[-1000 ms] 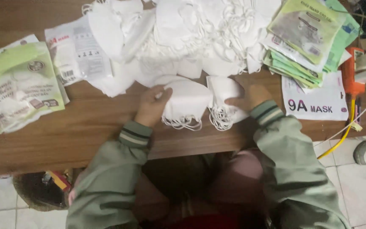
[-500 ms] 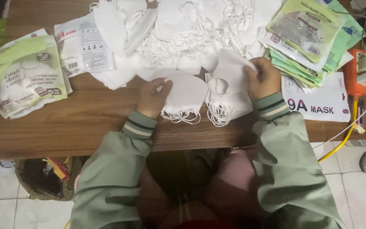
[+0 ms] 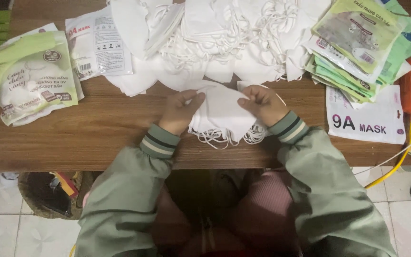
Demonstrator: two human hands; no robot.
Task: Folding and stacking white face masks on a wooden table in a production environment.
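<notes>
1. On the wooden table [image 3: 96, 138], near its front edge, sits a small stack of white face masks [image 3: 222, 114] with both hands on it.
2. Left hand [image 3: 179, 112] grips the stack's left edge, thumb and fingers pinched together on the top mask.
3. Right hand [image 3: 262, 104] holds the stack's right edge, fingers curled and closed on the fabric.
4. Elastic ear loops [image 3: 215, 138] hang out from under the stack toward the table's front edge.
5. Behind the stack, toward the table's back edge, lies a big loose heap of white masks [image 3: 224, 38], loops tangled, touching the stack.
6. At the table's left end: a filled green-and-white mask packet [image 3: 32, 76], with a flat white printed bag [image 3: 98, 45] just beside it.
7. At the table's right end: a fanned pile of empty green packets [image 3: 357, 43], and a white printed bag [image 3: 372, 119] in front of it.
8. Past the table's right edge: an orange tool [image 3: 410, 88] with a yellow cable [image 3: 396, 164].
9. Under the table's left part: a dark basket [image 3: 44, 195] on the tiled floor.
10. Both sleeves [image 3: 129, 190] are grey-green with striped cuffs.
</notes>
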